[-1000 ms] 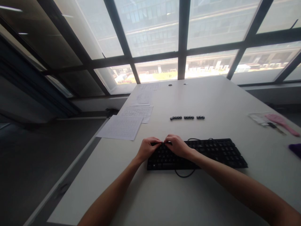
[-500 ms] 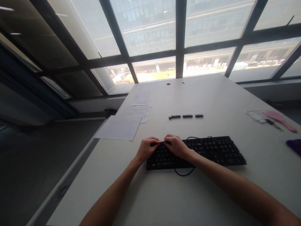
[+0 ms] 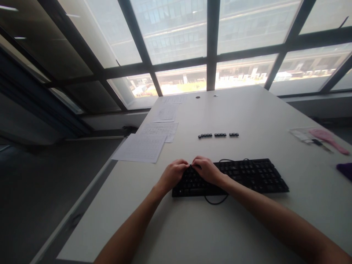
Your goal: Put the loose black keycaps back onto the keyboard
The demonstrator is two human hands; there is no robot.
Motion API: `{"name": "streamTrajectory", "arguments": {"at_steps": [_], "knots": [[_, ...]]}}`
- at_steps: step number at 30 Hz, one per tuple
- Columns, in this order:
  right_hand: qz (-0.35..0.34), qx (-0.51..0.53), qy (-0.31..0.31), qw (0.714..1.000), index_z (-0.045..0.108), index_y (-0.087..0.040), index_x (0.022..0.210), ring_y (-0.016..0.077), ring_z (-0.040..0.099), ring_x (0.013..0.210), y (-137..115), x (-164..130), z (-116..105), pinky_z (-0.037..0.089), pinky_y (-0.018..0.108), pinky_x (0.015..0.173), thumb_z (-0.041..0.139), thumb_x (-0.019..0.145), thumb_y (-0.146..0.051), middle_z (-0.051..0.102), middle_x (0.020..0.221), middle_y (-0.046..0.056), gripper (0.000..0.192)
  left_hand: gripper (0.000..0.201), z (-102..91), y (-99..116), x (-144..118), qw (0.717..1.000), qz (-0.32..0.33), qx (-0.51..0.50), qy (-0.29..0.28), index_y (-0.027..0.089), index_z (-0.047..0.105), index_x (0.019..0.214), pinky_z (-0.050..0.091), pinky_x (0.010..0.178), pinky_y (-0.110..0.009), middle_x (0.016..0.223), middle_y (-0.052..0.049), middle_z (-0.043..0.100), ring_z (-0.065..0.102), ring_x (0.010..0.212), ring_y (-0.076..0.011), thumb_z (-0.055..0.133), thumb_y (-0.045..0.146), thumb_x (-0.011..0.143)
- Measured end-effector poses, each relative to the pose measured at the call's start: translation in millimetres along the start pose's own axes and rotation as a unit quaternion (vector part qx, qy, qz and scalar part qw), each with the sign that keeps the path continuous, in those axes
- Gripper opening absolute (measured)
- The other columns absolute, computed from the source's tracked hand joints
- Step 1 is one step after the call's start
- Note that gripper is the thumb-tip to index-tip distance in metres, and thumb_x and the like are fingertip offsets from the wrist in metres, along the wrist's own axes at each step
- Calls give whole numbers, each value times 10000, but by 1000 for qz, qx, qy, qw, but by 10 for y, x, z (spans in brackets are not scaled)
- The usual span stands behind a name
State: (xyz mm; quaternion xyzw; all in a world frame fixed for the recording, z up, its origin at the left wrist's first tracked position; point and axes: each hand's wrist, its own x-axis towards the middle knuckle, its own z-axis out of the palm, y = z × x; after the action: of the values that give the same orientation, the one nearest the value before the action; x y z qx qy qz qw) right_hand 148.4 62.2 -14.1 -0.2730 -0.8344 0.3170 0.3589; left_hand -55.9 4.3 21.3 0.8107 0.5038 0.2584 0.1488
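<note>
A black keyboard (image 3: 247,176) lies on the white table in front of me, its cable looping out at the near edge. Over its far left corner, my left hand (image 3: 176,172) and my right hand (image 3: 205,169) meet fingertip to fingertip. Between the two pinches is a small dark keycap (image 3: 190,165), largely covered by the fingers. Whether it still touches the keyboard cannot be made out. Beyond the keyboard, loose black keycaps (image 3: 220,135) stand in a row of three groups.
Sheets of paper (image 3: 140,147) lie along the table's left edge. To the right are a pink brush-like object (image 3: 328,139), a clear bag (image 3: 301,135), a dark-handled tool (image 3: 319,143) and something purple (image 3: 345,170). Windows (image 3: 176,33) rise behind the table (image 3: 225,113).
My left hand has turned slightly, its fingers now more closed over the keycap. My right hand stays almost where it was. The view has shifted a little.
</note>
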Motion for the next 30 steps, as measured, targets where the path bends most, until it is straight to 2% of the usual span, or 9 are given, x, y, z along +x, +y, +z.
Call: {"name": "streamTrajectory", "arguments": {"at_steps": [5, 10, 15, 25, 30], "knots": [[-12, -38, -15, 999, 702, -169, 856, 185, 635, 887, -41, 1, -5, 501, 309, 832, 573, 964, -101, 681, 945, 71, 182, 262, -8, 29, -20, 1000, -2, 14, -18, 234, 778, 1024, 540, 925, -336, 1077, -69, 737, 682, 989, -210, 543, 143, 955], [-39, -75, -24, 996, 699, -173, 852, 188, 621, 895, -54, 4, -2, 507, 314, 838, 566, 974, -103, 670, 952, 76, 193, 330, 22, -5, -66, 1000, 0, 25, -8, 236, 767, 1058, 521, 998, -355, 1136, -59, 727, 662, 1075, -219, 519, 70, 918], [-64, -101, -29, 992, 691, -171, 861, 196, 615, 923, -37, -5, 7, 514, 322, 863, 539, 987, -101, 662, 985, 88, 209, 394, 42, -20, -84, 999, -11, 33, -1, 244, 770, 1060, 531, 994, -351, 1136, -48, 724, 660, 1078, -219, 524, 19, 849], [-58, -121, -53, 990, 676, -173, 817, 187, 601, 882, -66, 36, -8, 506, 309, 831, 540, 964, -63, 657, 945, 80, 229, 371, 59, -29, -80, 1000, -18, 23, 11, 233, 771, 1042, 536, 970, -362, 1116, -53, 731, 667, 1047, -217, 511, 33, 868], [-50, -174, -66, 981, 669, -179, 841, 220, 579, 943, -151, 36, -49, 492, 322, 844, 535, 936, -60, 673, 958, 98, 202, 353, 76, -24, -83, 999, -20, 20, 16, 228, 769, 1024, 536, 974, -367, 1103, -56, 731, 667, 1042, -216, 507, 41, 880]]}}
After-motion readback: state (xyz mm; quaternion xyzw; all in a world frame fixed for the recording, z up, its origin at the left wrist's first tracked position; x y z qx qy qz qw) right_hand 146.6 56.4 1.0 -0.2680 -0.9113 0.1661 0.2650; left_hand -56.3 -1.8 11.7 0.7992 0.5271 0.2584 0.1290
